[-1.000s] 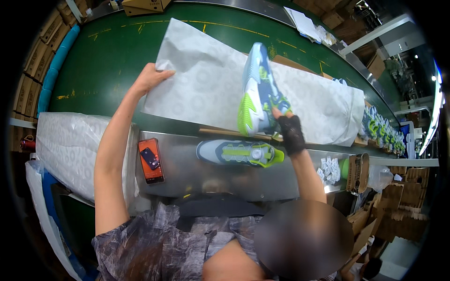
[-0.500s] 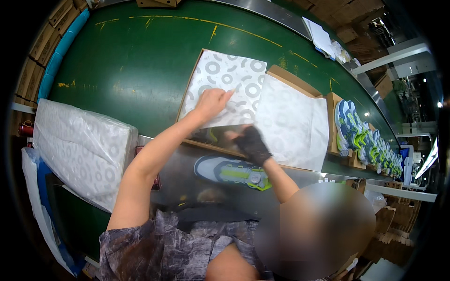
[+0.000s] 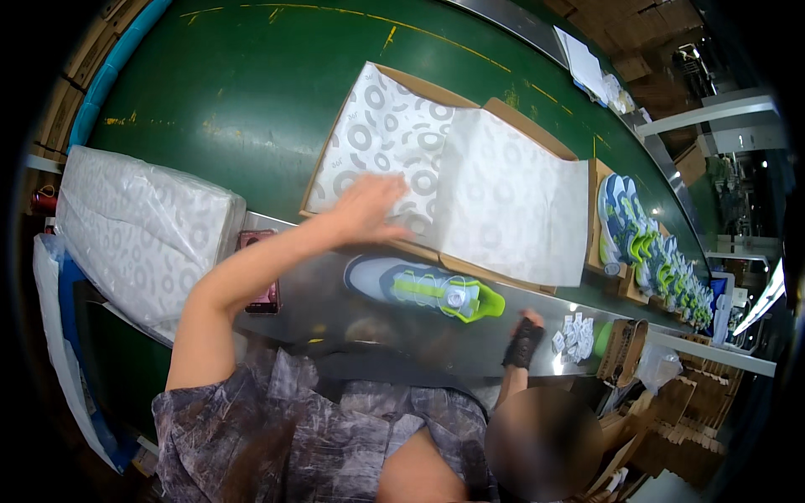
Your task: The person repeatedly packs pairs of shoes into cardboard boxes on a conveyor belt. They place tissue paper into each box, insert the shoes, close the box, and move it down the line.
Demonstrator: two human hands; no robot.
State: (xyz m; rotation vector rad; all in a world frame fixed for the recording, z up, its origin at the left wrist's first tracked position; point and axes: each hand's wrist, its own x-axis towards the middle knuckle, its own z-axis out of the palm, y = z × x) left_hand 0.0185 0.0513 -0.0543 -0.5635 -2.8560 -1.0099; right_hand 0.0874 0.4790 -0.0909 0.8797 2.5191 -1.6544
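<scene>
The tissue paper (image 3: 394, 151) in the brown cardboard box (image 3: 503, 113) is white with grey rings — the stack of paper (image 3: 138, 230) bears the same print. The shoe (image 3: 423, 287) is grey and blue with lime green. The belt (image 3: 251, 92) is dark green, marked yellow — the phone (image 3: 262, 272) is red, the shirt (image 3: 319, 436) mottled grey.

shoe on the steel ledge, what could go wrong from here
The grey and lime shoe lies loose on the steel ledge with neither hand on it, so an elbow could knock it off. The left hand pressing the tissue paper could tear or crease it.
</scene>
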